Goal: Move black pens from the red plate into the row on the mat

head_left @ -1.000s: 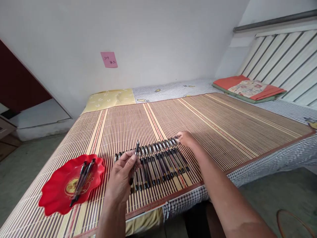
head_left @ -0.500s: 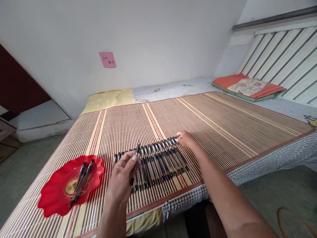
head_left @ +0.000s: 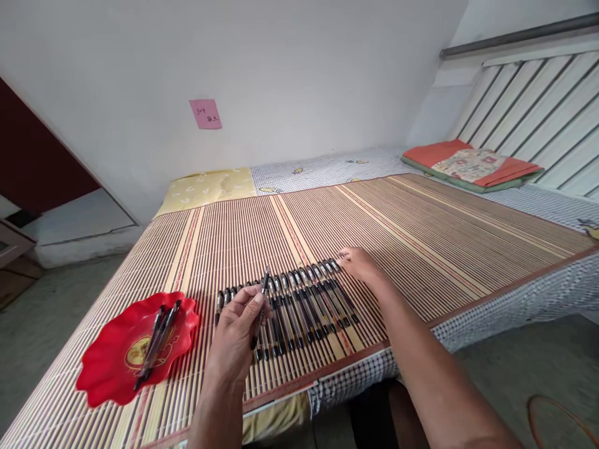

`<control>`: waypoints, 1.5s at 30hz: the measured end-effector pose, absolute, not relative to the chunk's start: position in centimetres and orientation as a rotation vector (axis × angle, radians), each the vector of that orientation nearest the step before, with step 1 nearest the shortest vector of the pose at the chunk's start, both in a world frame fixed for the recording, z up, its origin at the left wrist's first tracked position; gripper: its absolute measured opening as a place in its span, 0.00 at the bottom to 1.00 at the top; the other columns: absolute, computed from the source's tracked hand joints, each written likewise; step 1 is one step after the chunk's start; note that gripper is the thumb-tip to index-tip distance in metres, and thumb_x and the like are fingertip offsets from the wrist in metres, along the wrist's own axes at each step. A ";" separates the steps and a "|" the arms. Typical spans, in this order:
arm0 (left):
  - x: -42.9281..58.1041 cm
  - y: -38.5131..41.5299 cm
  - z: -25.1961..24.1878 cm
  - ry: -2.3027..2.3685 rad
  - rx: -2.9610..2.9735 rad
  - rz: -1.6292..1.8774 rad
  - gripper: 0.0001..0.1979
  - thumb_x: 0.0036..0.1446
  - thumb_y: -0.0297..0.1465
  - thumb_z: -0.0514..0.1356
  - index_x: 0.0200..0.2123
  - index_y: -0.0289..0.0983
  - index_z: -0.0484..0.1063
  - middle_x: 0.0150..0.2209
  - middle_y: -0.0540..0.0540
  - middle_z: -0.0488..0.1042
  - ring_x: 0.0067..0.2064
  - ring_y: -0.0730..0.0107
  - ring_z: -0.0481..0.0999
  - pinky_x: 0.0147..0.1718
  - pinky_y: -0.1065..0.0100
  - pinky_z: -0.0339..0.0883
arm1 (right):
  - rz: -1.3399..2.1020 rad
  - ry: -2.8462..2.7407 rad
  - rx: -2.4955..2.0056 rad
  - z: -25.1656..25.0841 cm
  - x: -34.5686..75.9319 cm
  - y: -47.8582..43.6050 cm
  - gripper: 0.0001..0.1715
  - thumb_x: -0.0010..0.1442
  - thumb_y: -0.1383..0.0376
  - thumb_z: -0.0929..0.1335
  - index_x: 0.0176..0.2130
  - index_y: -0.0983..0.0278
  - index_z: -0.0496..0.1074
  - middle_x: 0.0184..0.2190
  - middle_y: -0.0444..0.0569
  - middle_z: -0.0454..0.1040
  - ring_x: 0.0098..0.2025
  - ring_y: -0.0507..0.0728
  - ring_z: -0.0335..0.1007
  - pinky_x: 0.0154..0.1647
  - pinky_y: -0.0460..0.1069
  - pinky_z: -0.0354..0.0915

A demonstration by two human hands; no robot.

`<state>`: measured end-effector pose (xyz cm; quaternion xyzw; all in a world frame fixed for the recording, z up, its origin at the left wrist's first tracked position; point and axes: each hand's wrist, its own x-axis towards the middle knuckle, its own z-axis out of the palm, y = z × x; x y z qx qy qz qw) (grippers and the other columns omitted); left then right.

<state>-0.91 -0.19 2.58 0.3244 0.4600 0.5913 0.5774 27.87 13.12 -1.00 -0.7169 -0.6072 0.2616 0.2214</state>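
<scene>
Between the thumb and fingers of my left hand (head_left: 241,315) is a gel pen (head_left: 261,307), slanted, with its narrow tip pointing up and no cap seen on it. Below and beyond that hand, a row of black-capped pens (head_left: 306,305) lies side by side on the striped bamboo mat (head_left: 374,231), caps towards the wall. Some pens at the left of the row are partly hidden by my left hand. My right hand (head_left: 358,263) rests at the cap end of the rightmost pens, fingers curled together; what they hold, if anything, is hidden.
A red scalloped plate (head_left: 105,355) with a few pens (head_left: 159,340) in it sits left of my left hand. Folded orange and floral cloth (head_left: 472,163) lies at the far right by the white slatted headboard (head_left: 543,118). A pink note (head_left: 205,114) is on the wall.
My right hand has shifted slightly right, off the caps of the last pens, which show more now. The left hand keeps the pen in nearly the same pose. The view has moved slightly.
</scene>
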 end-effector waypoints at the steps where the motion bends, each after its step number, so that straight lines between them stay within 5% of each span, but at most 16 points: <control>1: -0.8 -0.2 2.5 1.076 0.763 1.385 0.23 0.43 0.41 0.79 0.36 0.35 0.77 0.27 0.52 0.74 0.29 0.76 0.71 0.29 0.77 0.66 | 0.703 -1.659 -1.957 -0.2 27.6 12.4 0.20 0.65 0.66 0.71 0.55 0.69 0.78 0.52 0.62 0.81 0.50 0.63 0.79 0.46 0.51 0.72; 9: 0.7 -0.4 1.6 1.020 0.836 1.416 0.19 0.48 0.38 0.76 0.40 0.38 0.77 0.32 0.52 0.74 0.32 0.75 0.72 0.33 0.74 0.67 | 1.222 -1.500 -1.015 4.0 20.0 5.0 0.15 0.67 0.55 0.71 0.47 0.60 0.80 0.39 0.50 0.81 0.36 0.54 0.76 0.37 0.50 0.73; 16: 1.6 -0.7 1.3 1.184 1.093 1.540 0.11 0.52 0.33 0.72 0.38 0.38 0.76 0.31 0.52 0.73 0.33 0.72 0.71 0.35 0.72 0.66 | 1.289 -1.322 -0.881 3.5 16.1 4.2 0.14 0.58 0.54 0.76 0.34 0.62 0.78 0.25 0.43 0.74 0.28 0.51 0.68 0.31 0.48 0.66; 24: 1.9 -1.6 2.6 1.510 1.428 1.614 0.04 0.57 0.29 0.69 0.36 0.41 0.78 0.33 0.49 0.76 0.35 0.67 0.74 0.37 0.69 0.66 | 1.278 -1.355 -0.826 4.3 16.2 4.1 0.13 0.58 0.55 0.76 0.31 0.61 0.77 0.26 0.42 0.71 0.30 0.52 0.67 0.34 0.48 0.65; 34: 1.4 -1.7 2.6 1.207 1.182 1.358 0.09 0.60 0.36 0.66 0.39 0.38 0.75 0.22 0.54 0.70 0.24 0.71 0.70 0.27 0.71 0.65 | 1.201 -1.430 -0.837 3.8 17.0 4.2 0.09 0.62 0.59 0.74 0.32 0.61 0.77 0.27 0.43 0.72 0.31 0.52 0.68 0.34 0.49 0.64; 41: 1.2 -1.5 2.8 0.958 1.044 1.171 0.21 0.64 0.48 0.62 0.30 0.37 0.70 0.20 0.53 0.68 0.19 0.77 0.64 0.20 0.74 0.58 | 1.229 -1.555 -0.807 5.1 17.6 3.6 0.09 0.62 0.58 0.74 0.33 0.61 0.78 0.28 0.44 0.75 0.31 0.52 0.70 0.34 0.48 0.66; 45: 1.8 -1.5 2.8 1.019 1.031 1.262 0.21 0.55 0.47 0.71 0.34 0.39 0.67 0.23 0.57 0.67 0.20 0.78 0.62 0.19 0.76 0.58 | 1.237 -1.535 -0.866 5.1 17.5 3.6 0.12 0.61 0.56 0.74 0.32 0.61 0.77 0.27 0.43 0.74 0.29 0.52 0.67 0.33 0.48 0.66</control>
